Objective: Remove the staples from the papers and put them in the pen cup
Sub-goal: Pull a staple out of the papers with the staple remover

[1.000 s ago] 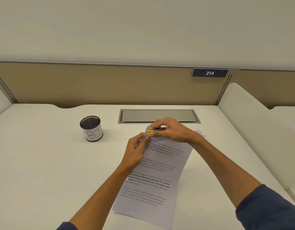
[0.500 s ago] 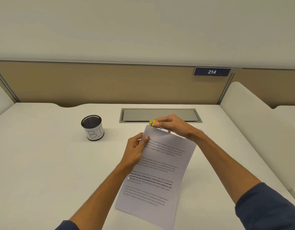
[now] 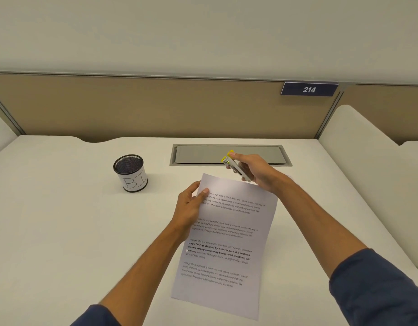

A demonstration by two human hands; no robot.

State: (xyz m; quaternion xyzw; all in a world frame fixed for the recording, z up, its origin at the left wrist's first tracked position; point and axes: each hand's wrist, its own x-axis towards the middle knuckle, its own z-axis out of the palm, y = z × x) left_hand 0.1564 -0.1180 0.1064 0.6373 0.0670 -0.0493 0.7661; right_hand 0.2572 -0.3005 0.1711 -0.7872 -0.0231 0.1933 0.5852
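Printed papers (image 3: 229,243) lie on the white desk (image 3: 62,231), their top left corner lifted and pinched by my left hand (image 3: 191,208), thumb on top. My right hand (image 3: 252,172) grips a silver staple remover with yellow tips (image 3: 234,163), held in the air just above the papers' top edge, tips pointing up and left. A black mesh pen cup (image 3: 130,172) with a white label stands upright on the desk, to the left of both hands. No staple is visible at this size.
A grey cable hatch (image 3: 262,156) is set into the desk behind my right hand. A tan partition (image 3: 132,107) with a plate reading 214 (image 3: 309,89) closes the back. A white side divider (image 3: 368,161) rises on the right.
My right hand has lifted the staple remover off the papers' top left corner, up and to the right. My left hand keeps hold of that corner.
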